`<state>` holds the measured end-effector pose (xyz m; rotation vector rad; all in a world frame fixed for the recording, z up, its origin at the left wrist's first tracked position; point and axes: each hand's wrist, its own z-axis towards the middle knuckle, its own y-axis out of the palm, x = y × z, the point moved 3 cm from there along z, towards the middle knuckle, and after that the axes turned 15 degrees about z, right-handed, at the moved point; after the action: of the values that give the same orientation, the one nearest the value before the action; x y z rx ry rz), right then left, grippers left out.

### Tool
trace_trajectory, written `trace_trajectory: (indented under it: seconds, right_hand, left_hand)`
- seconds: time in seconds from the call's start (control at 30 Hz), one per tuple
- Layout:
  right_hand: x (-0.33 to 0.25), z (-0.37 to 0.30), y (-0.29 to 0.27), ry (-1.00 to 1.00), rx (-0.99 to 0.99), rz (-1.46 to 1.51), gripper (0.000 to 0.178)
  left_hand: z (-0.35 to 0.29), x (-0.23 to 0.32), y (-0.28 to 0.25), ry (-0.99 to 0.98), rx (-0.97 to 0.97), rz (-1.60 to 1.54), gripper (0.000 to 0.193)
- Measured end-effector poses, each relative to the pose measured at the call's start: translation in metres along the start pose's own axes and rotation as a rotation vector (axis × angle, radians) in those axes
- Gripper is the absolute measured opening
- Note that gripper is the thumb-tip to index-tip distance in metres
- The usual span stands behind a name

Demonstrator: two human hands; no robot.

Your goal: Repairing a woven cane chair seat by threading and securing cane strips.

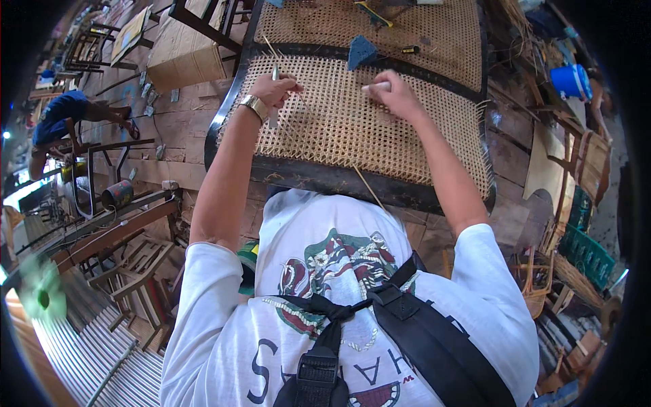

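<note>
The woven cane panel (352,129) is lying in its dark frame (325,180) just ahead of the person. The left hand (272,89) is pinching a thin metal tool (274,102), seemingly a pick, while the right hand (393,93) is pressing closed onto the weave. Working well here is probably meaning keeping the strand taut and the tool low

The cane panel (352,129) is woven rattan, pale straw colour, open mesh, matt and a bit rough, with frayed loose ends along the right edge. Its frame (325,180) looks like dark lacquered wood, glossy but scuffed and worn. The left hand (272,88) wears a shiny gold-tone metal wristband (254,105) and has its grip on a thin metal tool (274,73). The blue bucket (571,81) is smooth plastic. The floor (183,136) is bare, weathered wooden planks. The shirt (319,271) is soft white cotton with a print, and the harness straps (420,325) are matt black webbing.
</note>
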<state>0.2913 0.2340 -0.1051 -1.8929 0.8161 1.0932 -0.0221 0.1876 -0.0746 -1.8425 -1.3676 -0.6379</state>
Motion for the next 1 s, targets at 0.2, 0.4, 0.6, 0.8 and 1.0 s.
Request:
trace_trajectory:
  seconds: [0.2, 0.4, 0.6, 0.8, 1.0]
  right_hand:
    - [-0.036, 0.014, 0.045, -0.285, 0.127, -0.051, 0.052]
    - [-0.097, -0.008, 0.123, -0.15, -0.123, 0.695, 0.025]
    - [-0.069, -0.051, 0.028, -0.217, 0.598, 1.473, 0.012]
    - [-0.076, -0.142, -0.007, -0.069, 1.142, 1.155, 0.01]
    - [-0.159, -0.073, 0.019, -0.252, 0.74, 0.305, 0.018]
  left_hand:
    - [-0.001, 0.063, -0.037, 0.36, 0.108, 0.123, 0.016]
    - [0.009, 0.128, -0.102, 0.619, 0.042, 0.103, 0.019]
    - [0.057, 0.027, -0.092, 0.133, -0.173, 0.121, 0.021]
    - [-0.085, 0.003, 0.052, 0.902, -0.266, 1.125, 0.023]
    - [-0.125, 0.004, 0.091, 0.907, -0.353, 1.222, 0.018]
